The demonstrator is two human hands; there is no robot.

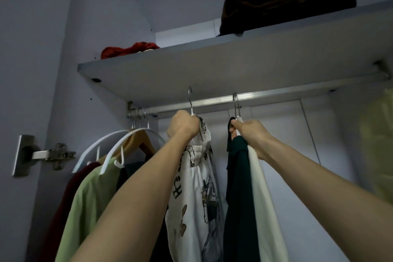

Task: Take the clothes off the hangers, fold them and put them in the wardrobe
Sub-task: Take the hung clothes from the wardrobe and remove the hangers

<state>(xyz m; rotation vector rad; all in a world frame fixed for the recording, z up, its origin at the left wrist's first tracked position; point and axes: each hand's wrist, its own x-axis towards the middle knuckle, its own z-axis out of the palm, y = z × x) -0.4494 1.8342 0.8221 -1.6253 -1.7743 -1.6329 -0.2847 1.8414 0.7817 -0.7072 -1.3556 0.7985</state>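
While reaching up under the grey wardrobe shelf [191,70], holding hangers on both sides. Left grip [184,125] curled tight round the neck of a white plastic hanger [190,93] carrying the white cartoon-printed garment [195,187], with the hook raised about level with the ribbed silver rail [276,93]. Right grip [248,132] pinching the bunched necks of the dark green garment [238,187] and cream garment [263,198], under steel hooks [235,100] looped over that rail.

Likely troubles:
- catching a hook on the rail or shelf underside if lifted crooked
- dropping a garment, since hauling two hangers one-handed slackens the pinch
- dragging slippery cloth off a shoulder and onto the floor

Counted:
- six hangers, seemingly: one left, apparently two right, three parked at the rail's left end [138,117]
- six hanging garments, adding maroon [63,208], light green [89,208] and a dark one between
- two bundles on the shelf, red [129,49] and dark brown [287,6]
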